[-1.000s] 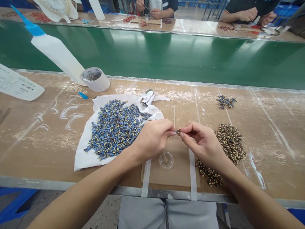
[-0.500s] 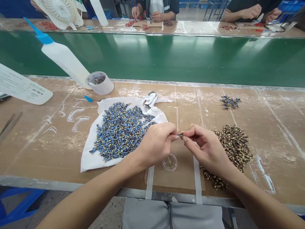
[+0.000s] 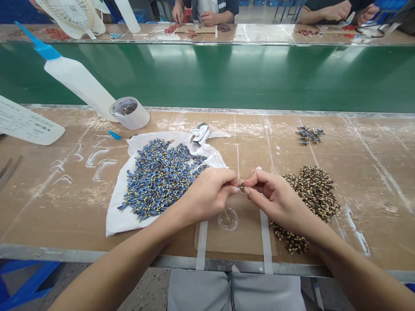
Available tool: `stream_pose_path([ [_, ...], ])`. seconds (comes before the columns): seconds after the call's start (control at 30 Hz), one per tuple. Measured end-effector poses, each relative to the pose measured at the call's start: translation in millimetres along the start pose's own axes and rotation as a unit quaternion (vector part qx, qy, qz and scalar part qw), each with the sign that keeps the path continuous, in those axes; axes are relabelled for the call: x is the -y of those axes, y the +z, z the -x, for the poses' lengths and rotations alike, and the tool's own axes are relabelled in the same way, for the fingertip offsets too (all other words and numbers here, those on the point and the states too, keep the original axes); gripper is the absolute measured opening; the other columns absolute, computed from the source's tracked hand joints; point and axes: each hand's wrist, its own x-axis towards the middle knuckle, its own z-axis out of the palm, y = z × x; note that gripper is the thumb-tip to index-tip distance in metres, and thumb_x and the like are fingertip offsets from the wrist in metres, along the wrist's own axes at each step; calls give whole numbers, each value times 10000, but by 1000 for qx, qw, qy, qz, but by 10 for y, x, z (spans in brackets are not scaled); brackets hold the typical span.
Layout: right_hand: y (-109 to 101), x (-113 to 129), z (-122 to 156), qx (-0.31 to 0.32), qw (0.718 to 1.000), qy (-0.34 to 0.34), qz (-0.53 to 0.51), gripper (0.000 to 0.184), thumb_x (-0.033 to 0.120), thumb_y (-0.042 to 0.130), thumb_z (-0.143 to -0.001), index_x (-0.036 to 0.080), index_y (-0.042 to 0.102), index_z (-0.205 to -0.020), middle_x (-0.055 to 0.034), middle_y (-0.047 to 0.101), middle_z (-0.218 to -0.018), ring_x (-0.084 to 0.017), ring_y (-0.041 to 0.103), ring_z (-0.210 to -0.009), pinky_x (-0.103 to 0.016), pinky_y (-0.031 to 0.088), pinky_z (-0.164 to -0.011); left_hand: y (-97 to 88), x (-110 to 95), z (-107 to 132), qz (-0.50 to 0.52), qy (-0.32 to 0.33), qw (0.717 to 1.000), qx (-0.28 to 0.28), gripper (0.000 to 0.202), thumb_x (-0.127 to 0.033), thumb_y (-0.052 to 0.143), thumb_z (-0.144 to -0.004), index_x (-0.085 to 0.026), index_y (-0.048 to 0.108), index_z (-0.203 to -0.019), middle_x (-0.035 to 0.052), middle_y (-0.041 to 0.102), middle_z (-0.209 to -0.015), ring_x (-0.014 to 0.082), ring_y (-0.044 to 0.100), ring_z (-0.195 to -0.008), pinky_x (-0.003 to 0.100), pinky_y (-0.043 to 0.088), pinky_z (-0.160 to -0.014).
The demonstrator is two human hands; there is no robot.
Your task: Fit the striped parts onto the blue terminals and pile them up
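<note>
My left hand [image 3: 209, 193] and my right hand [image 3: 274, 198] meet above the bench, both pinching one tiny small part [image 3: 241, 187] between their fingertips. Left of my hands a heap of blue parts [image 3: 158, 175] lies on a white sheet [image 3: 115, 216]. To the right a pile of dark brown parts [image 3: 313, 190] lies on the bench. Just below my hands a small clear round dish [image 3: 227, 218] sits on a taped cardboard pad [image 3: 240, 237].
A white squeeze bottle with a blue nozzle [image 3: 76, 80] leans by a roll of clear tape [image 3: 129, 112] at the back left. A few blue parts [image 3: 309, 134] lie at the back right. The green conveyor belt [image 3: 227, 73] runs behind; other people's hands [image 3: 207, 17] work beyond it.
My hands stay pinched together on the small part, shifting only slightly. The view has swayed a little.
</note>
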Motion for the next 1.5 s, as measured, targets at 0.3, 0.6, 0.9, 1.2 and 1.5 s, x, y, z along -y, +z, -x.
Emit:
stream_pose_path([
  [0.3, -51, 72, -73, -40, 984, 61, -162, 84, 253, 659, -867, 181, 660, -909, -33, 685, -816, -153, 636, -765, -288, 532, -727, -65, -46, -10, 5, 17, 999, -47, 134, -146, 564, -881, -149, 601, -753, -24, 570, -671, 112, 493, -640, 238, 358, -604],
  [0.6, -54, 20, -93, -43, 985, 63, -158, 128, 296, 672, -859, 174, 674, -897, -28, 673, -778, -151, 621, -732, -294, 525, -698, -22, -1, 0, -3, 43, 998, -52, 51, -157, 588, -888, -150, 638, -881, 9, 668, -788, 130, 578, -725, 240, 416, -654],
  [0.9, -11, -9, -81, -87, 988, 31, -123, 100, 262, 660, -872, 190, 696, -932, -25, 684, -792, -146, 626, -732, -284, 529, -689, 5, 13, -19, -27, 52, 998, -17, 177, -169, 480, -949, -149, 655, -963, 30, 686, -848, 148, 594, -756, 259, 411, -680],
  [1.2, 14, -41, -94, -81, 986, 58, -134, 141, 313, 663, -868, 174, 685, -871, -34, 699, -753, -145, 633, -685, -288, 539, -660, 38, 88, -32, -66, 78, 994, -34, 254, -173, 450, -940, -149, 597, -736, -11, 548, -631, 116, 473, -587, 233, 319, -570],
  [1.5, 190, -111, -36, -78, 985, 52, -145, 226, 375, 606, -904, 174, 585, -804, -36, 672, -687, -143, 646, -623, -270, 545, -564, 98, 147, -14, -159, 109, 980, -45, 220, -98, 429, -817, -163, 599, -694, 14, 583, -634, 130, 492, -565, 242, 324, -541],
])
